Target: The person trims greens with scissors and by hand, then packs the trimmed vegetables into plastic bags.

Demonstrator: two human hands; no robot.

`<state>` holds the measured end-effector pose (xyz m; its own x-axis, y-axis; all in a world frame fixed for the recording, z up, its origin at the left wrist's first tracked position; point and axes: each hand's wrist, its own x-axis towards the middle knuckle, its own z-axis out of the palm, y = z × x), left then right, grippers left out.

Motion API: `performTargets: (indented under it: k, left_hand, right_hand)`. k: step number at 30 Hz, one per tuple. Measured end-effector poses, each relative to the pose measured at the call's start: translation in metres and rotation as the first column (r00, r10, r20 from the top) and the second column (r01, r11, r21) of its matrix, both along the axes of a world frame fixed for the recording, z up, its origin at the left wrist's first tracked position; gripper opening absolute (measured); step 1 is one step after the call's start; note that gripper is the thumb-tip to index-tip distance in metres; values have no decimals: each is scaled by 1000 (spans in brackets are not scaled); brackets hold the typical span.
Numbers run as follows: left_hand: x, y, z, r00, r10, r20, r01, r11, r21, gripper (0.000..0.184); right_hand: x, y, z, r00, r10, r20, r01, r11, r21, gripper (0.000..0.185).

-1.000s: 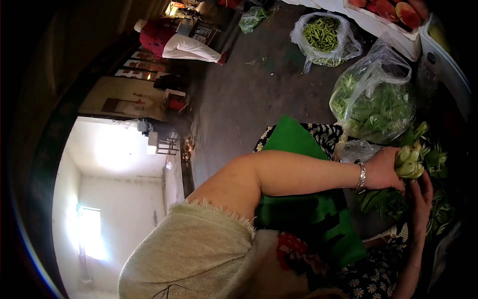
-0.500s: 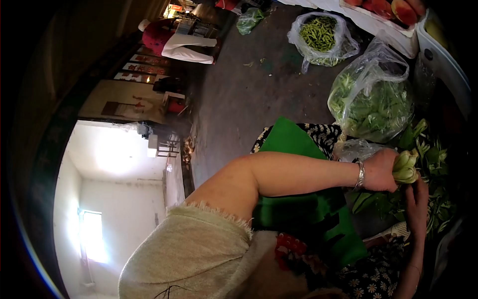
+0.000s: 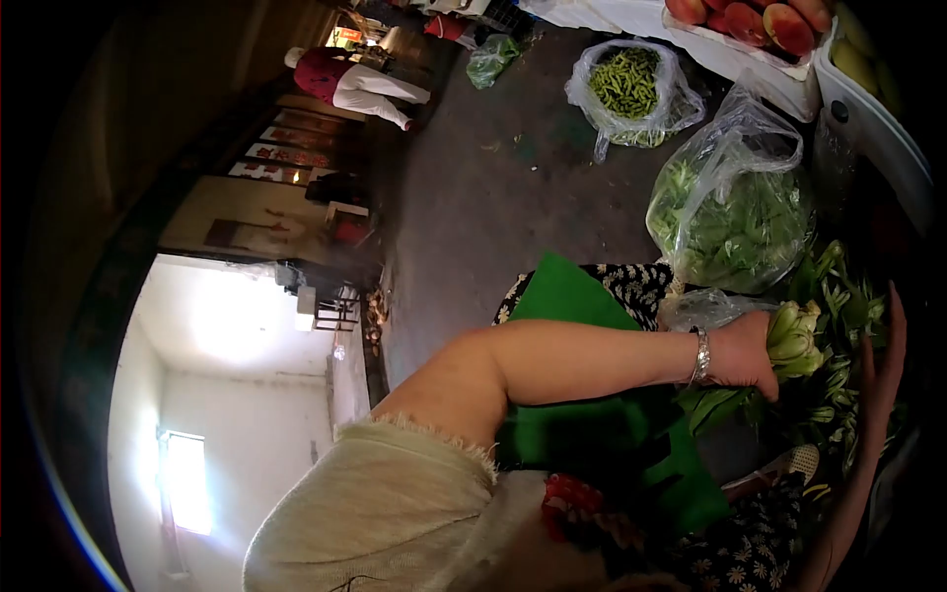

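Observation:
My left hand [image 3: 742,353], with a silver bracelet at the wrist, is closed around a bunch of leafy greens [image 3: 795,339]. The pale cut stem ends stick out on its right side, and dark leaves hang below the fist. To the right, apart from the bunch, my right hand [image 3: 881,340] has its fingers spread over a pile of loose greens [image 3: 838,395] and holds nothing that I can make out. The green cloth [image 3: 567,291] lies over my lap beneath the left forearm.
A plastic bag of greens [image 3: 735,217] stands near my left hand. Beyond it are a bag of green peppers [image 3: 626,84], a small green bag [image 3: 491,61], red round fruit [image 3: 750,25] and a pale bin [image 3: 873,113]. A person [image 3: 360,84] is farther off.
My right hand has moved off the bunch to the right, and its fingers have spread. My left hand still grips the greens. The distant person's legs have shifted, and the view has tilted slightly.

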<state>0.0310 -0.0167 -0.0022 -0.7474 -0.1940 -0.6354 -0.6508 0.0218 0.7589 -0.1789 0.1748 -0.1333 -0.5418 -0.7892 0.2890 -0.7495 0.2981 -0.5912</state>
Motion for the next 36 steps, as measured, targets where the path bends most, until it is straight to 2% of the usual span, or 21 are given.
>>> performTargets:
  k: [1,3,5,7,8,10,11,13,14,15,16,17,18,19,21,23,29,31,33,35,36]
  left_hand:
    - [-2,0,1,1000,-28,-13,28,1000,5,56]
    - [-4,1,8,1000,3,6,-3,1000,-5,52]
    - [-1,4,9,999,38,33,-37,999,-15,48]
    - [2,7,2,991,63,119,-48,992,-120,42]
    - [2,6,-2,998,48,41,-49,999,8,37]
    - [1,6,-5,999,22,40,-22,1000,-8,36]
    - [0,6,-5,999,-4,37,4,1000,-21,34]
    - [-2,5,1,999,-20,35,20,1000,-12,35]
    - [-3,4,3,999,-35,37,35,999,-1,35]
    - [-1,5,-1,999,-36,38,36,999,-1,35]
    - [1,6,-8,999,-23,27,24,999,-33,36]
    - [2,7,-13,1000,-11,15,12,998,-64,37]
    - [1,7,-10,1000,-12,15,13,998,-60,37]
    - [-2,5,-5,997,-34,70,36,999,-27,37]
    - [-3,5,-1,990,-59,124,59,998,7,37]
    - [-2,4,-1,998,-51,39,49,998,48,36]
    - [-1,5,-1,997,-15,72,12,999,40,38]
    - [2,7,-6,998,0,64,1,1000,-12,39]
    - [3,8,-7,999,13,53,-9,998,-65,39]
    - [1,6,-3,998,-45,46,46,999,-14,39]
    - [0,5,0,998,-46,47,47,999,-13,39]
  right_hand:
    - [-11,12,-20,998,-35,-45,37,999,23,54]
    - [-47,67,-128,976,-166,-138,184,974,131,50]
    - [-68,128,-206,955,-238,-175,273,938,214,49]
    - [-80,184,-270,882,-395,-259,469,674,570,44]
    - [-78,206,-286,882,-397,-255,469,675,570,44]
    - [-76,246,-309,811,-410,-417,561,749,353,55]
    - [-76,261,-320,810,-411,-419,562,749,352,55]
    - [-75,278,-347,815,-478,-327,552,468,690,56]
    - [-83,279,-375,665,-741,-97,569,417,709,59]
    - [-80,288,-395,664,-741,-97,568,417,710,59]
    - [-74,298,-407,759,-642,-109,579,590,563,54]
    - [-70,305,-409,833,-533,-147,543,740,397,50]
    - [-59,272,-368,773,-613,-161,610,649,455,61]
    - [-55,260,-347,774,-612,-165,609,648,457,61]
    - [-54,249,-328,814,-570,110,422,712,561,49]
    - [-56,239,-324,855,-517,45,421,741,523,49]
    - [-27,181,-258,766,-624,154,467,705,534,45]
    - [-16,154,-225,772,-546,326,362,799,481,43]
    - [-21,147,-238,806,-506,308,371,837,403,47]
    - [-12,131,-215,902,-430,-37,430,886,176,58]
    - [-11,133,-208,900,-420,-116,435,878,197,69]
